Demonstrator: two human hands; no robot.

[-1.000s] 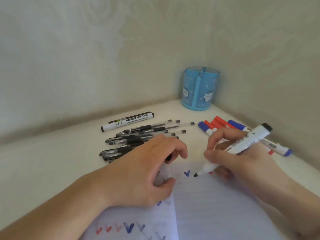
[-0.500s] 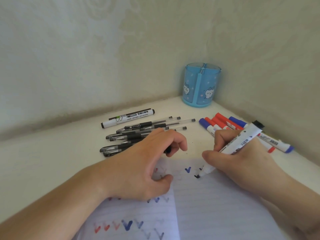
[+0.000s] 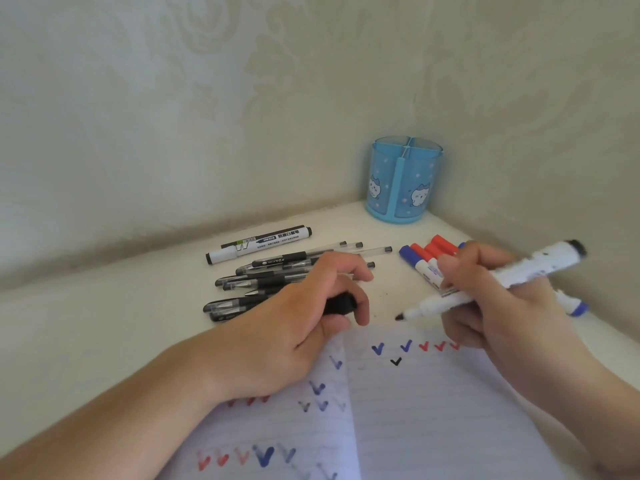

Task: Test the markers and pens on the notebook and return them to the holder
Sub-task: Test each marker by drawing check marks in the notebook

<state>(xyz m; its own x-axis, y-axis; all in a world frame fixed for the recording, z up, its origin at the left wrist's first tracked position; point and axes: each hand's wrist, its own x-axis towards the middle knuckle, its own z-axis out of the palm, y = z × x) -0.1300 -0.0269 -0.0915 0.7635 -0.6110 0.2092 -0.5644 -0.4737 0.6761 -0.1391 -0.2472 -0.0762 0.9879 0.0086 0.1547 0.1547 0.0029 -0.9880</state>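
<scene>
Two hands: right hand [image 3: 512, 306] grips cylindrical white marker [image 3: 485, 284], left hand [image 3: 311, 327] black cap [image 3: 341, 304].

Holder [image 3: 403, 181]: translucent blue, white cat figures, small dots. Notebook [image 3: 433, 427]: white, ruled lines, red, blue, black ticks. Far markers [image 3: 424, 261]: red and blue caps. Pens [image 3: 263, 282]: black, clear barrels.

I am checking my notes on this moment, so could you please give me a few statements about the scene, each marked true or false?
1. The right hand holds an uncapped black marker with its tip off the page. True.
2. The blue holder is full of pens. False: no pens show in it.
3. The left hand grips a black cap. True.
4. The notebook bears only red ticks. False: blue, red and one black tick show.
5. The gel pens lie on the notebook. False: they lie on the table beside it.
</scene>
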